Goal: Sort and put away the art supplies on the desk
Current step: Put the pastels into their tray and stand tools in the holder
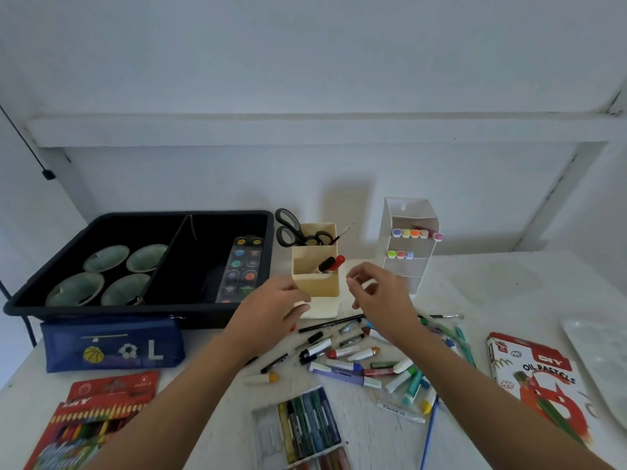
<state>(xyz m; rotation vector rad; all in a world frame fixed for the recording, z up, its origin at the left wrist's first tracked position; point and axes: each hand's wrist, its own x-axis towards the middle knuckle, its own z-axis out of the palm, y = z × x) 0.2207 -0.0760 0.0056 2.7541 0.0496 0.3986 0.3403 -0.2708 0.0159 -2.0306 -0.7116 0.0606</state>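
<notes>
A cream pen holder [315, 283] stands at the middle of the desk with a red and a black marker [330, 264] in its front slot and black scissors [288, 228] at its back. The fingers of my left hand [271, 307] curl around the holder's lower left corner. Just to the right of the holder, my right hand [380, 290] hovers with its fingers apart and nothing in it. Loose markers and pens [356, 361] lie scattered below both hands. A clear marker rack [407, 266] with several pastel-capped markers stands behind my right hand.
A black divided tray [142, 310] at the left holds green bowls [108, 259] and a watercolour palette [242, 269]. In front of it lie a blue pencil case [112, 347] and a coloured pencil box [88, 422]. An open pastel tray [305, 425], an oil pastels box [539, 378] and a blue brush [429, 432] lie nearer me.
</notes>
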